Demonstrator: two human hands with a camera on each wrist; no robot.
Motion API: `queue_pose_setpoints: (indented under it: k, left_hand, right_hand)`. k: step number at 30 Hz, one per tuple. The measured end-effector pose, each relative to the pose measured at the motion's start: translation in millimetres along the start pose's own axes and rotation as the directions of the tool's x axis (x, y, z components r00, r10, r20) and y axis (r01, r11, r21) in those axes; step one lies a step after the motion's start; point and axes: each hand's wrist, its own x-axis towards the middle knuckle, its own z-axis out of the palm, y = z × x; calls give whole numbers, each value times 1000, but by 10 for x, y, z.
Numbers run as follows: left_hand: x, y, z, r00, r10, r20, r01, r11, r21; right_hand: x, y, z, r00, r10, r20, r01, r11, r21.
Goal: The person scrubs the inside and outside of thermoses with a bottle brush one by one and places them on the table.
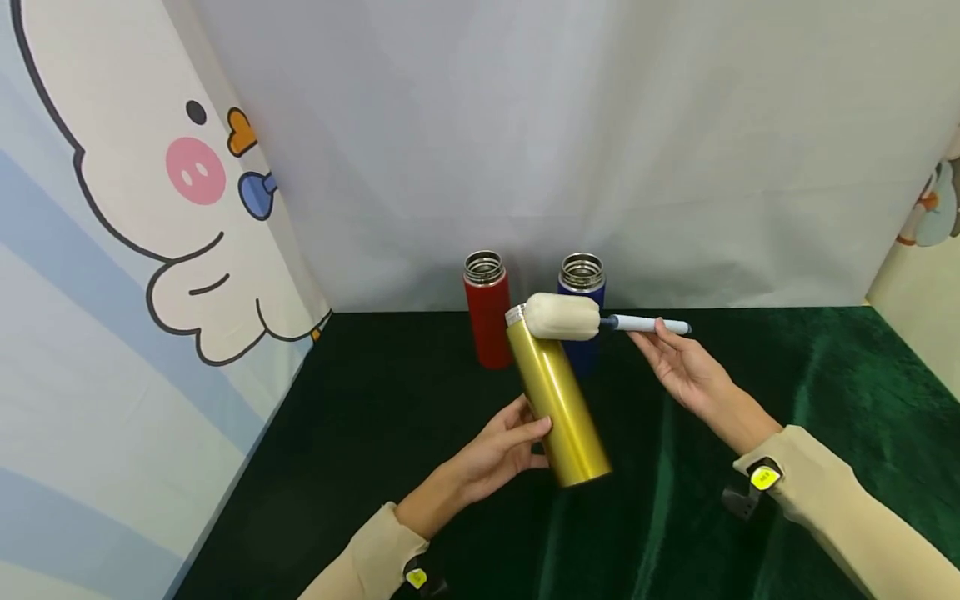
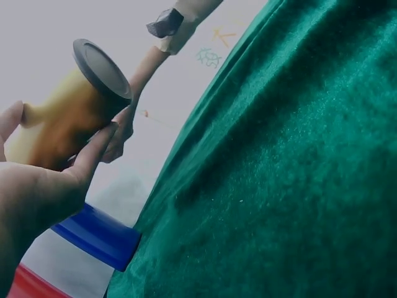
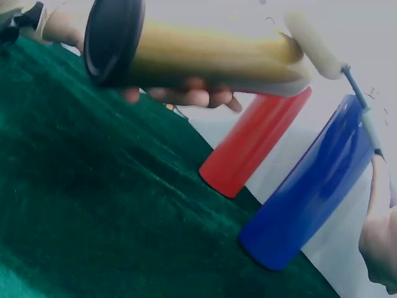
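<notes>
My left hand [image 1: 498, 454] grips a gold bottle [image 1: 558, 400] around its lower half and holds it tilted above the cloth, its mouth leaning to the upper left. In the right wrist view the bottle's dark base [image 3: 115, 40] faces the camera. My right hand [image 1: 690, 375] pinches the pale blue handle [image 1: 645, 324] of a bottle brush. The brush's cream sponge head [image 1: 562, 317] lies level across the gold bottle's neck in the head view, overlapping its mouth. Both wrists carry dark straps.
Behind the gold bottle, a red bottle [image 1: 489, 321] and a blue bottle [image 1: 583, 279] stand upright without lids, near the back edge. Dark green velvet cloth [image 1: 360, 417] covers the table. A pale curtain [image 1: 637, 150] hangs at the back, and a cartoon-printed sheet [image 1: 112, 350] at left.
</notes>
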Motion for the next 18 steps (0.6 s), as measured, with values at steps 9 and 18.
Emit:
queue_pose_setpoints:
  k: [9,18]
  left_hand:
    - [-3,47,-38,997,37,-65,-43,995,-89]
    - [11,77,-35,996,70,-61,-77,988,-132]
  right_hand:
    - [-160,7,-259,976,126,179,-116,991,-68]
    - [-263,-89,-586,909,262,325,-178,947,-266]
